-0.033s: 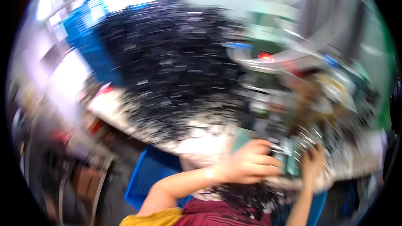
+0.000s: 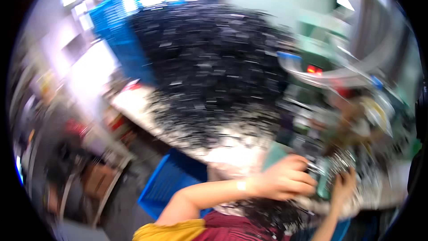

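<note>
My left hand (image 2: pixel 289 179) is at the near side of a small green and metal machine (image 2: pixel 324 183), with its fingers bent and drawn together. Whatever is between those fingers is too small or blurred to make out. Across the green part, my right hand (image 2: pixel 344 186) has its fingers against a shiny, ridged metal part (image 2: pixel 341 163); blur hides whether it grips anything. A flat green plate (image 2: pixel 274 155) sits just behind my left hand. Below my hands, a heap of small black pieces (image 2: pixel 272 216) lies in front of my body.
A large pile of black pieces (image 2: pixel 209 62) spreads over the pale worktop (image 2: pixel 238 156), against a blue crate (image 2: pixel 120 35). Below the table edge stands a blue basket (image 2: pixel 171 185). A curved clear track (image 2: pixel 330 78) and a red lit display (image 2: pixel 314 69) are at the right.
The whole view has shifted, so the scene now sits farther right. Both hands keep about the same place at the machine.
</note>
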{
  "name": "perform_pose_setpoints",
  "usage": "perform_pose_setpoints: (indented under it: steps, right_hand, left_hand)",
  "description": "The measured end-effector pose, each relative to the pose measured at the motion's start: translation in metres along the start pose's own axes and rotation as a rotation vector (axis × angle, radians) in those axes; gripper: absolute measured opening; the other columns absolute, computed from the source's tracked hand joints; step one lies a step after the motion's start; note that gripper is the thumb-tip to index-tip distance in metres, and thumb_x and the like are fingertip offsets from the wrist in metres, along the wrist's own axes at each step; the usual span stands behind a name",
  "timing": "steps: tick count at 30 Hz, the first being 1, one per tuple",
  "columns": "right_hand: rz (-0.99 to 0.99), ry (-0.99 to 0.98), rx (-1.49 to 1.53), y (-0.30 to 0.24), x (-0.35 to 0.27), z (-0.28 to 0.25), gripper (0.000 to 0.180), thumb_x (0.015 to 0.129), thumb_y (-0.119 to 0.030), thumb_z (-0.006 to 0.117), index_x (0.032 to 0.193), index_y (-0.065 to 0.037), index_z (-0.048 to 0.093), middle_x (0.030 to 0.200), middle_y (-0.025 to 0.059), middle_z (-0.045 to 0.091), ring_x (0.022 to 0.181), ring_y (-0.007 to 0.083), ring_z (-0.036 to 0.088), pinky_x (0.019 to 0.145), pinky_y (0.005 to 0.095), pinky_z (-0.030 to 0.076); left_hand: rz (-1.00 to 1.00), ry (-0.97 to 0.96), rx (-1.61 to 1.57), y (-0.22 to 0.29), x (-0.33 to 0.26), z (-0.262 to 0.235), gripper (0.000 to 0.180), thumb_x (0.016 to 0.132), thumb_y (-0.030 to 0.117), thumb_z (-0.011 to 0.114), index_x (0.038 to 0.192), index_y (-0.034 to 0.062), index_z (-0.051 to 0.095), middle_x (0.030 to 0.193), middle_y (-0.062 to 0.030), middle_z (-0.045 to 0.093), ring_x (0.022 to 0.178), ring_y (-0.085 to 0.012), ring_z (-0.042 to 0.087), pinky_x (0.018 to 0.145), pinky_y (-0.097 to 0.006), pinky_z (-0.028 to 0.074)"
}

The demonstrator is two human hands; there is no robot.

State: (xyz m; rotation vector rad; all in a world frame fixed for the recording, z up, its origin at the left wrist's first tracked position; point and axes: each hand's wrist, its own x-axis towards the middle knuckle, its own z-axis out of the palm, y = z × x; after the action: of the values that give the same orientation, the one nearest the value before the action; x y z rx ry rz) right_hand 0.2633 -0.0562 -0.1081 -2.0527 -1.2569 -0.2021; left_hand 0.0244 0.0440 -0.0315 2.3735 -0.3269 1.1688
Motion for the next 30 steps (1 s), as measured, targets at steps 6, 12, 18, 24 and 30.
perform_pose_setpoints:
  steps: [6,12,18,24,30]
  right_hand:
    - [-0.059,0.128,-0.015,0.05,-0.025,-0.015,0.03,0.093,-0.019,0.062,0.113,0.004,0.067,0.118,0.0199,0.066,0.102,0.03,0.064,0.092,0.038,0.05]
    - [0.075,0.276,0.15,-0.023,-0.019,-0.032,0.029,0.093,-0.027,0.068,0.101,0.0,0.075,0.098,0.0189,0.073,0.086,0.0309,0.069,0.078,0.0372,0.054]
    - [0.106,0.406,0.156,-0.014,-0.021,-0.043,0.028,0.094,-0.029,0.071,0.102,-0.003,0.078,0.097,0.0132,0.075,0.085,0.0246,0.071,0.078,0.0334,0.055]
    - [0.031,0.366,0.248,0.008,-0.014,-0.034,0.028,0.092,-0.029,0.072,0.107,-0.007,0.077,0.103,0.014,0.075,0.091,0.0263,0.071,0.081,0.0309,0.054]
    - [0.216,0.072,0.493,0.049,-0.02,-0.015,0.022,0.097,-0.009,0.062,0.114,0.003,0.067,0.107,0.0093,0.069,0.099,0.0168,0.062,0.092,0.0293,0.048]
  left_hand:
    - [-0.084,0.13,-0.067,0.029,-0.016,0.0,0.021,0.078,0.009,0.066,0.099,0.0091,0.064,0.101,-0.0065,0.063,0.093,-0.0333,0.053,0.098,-0.056,0.04]
    - [-0.181,0.308,0.074,0.102,0.012,-0.056,0.026,0.079,0.009,0.067,0.105,0.0067,0.062,0.097,-0.0111,0.063,0.096,-0.0317,0.056,0.098,-0.051,0.043]
    - [-0.25,0.365,0.013,0.109,0.003,-0.067,0.029,0.077,0.009,0.07,0.105,0.007,0.065,0.096,-0.0103,0.064,0.095,-0.0294,0.059,0.094,-0.046,0.045]
    - [-0.293,0.236,-0.115,0.096,0.001,-0.053,0.031,0.075,0.009,0.074,0.106,0.0074,0.067,0.095,-0.0095,0.066,0.094,-0.0271,0.061,0.09,-0.042,0.048]
    - [-0.778,0.106,0.061,0.058,-0.033,-0.101,0.033,0.074,0.01,0.077,0.106,0.0077,0.07,0.094,-0.0087,0.067,0.093,-0.0248,0.064,0.086,-0.038,0.051]
